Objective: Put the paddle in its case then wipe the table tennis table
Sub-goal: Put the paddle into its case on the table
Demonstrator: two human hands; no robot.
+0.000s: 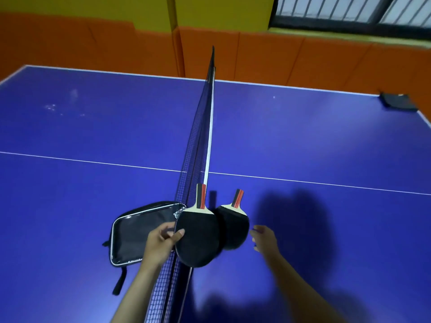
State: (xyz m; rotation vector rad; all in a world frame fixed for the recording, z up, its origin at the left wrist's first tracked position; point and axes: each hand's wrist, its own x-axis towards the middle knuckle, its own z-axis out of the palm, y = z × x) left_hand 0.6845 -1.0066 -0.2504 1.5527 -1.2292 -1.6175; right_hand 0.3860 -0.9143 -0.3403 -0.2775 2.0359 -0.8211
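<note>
Blue table (pixel 93 183), black paddles (pixel 198 238), black case (pixel 130 231), orange wall padding (pixel 256 54)

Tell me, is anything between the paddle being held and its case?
Yes, the net. The left hand pinches a paddle above it; the case lies on the net's left side, with the hand in front of it.

Indoor table tennis room or sports hall. Shown by: blue table (pixel 303 136) marked with white lines, net (pixel 200 141) stretched across the middle, orange padded panels (pixel 268 54) lined along the far wall, yellow above. Barred window (pixel 349 10) seen far right.
</note>
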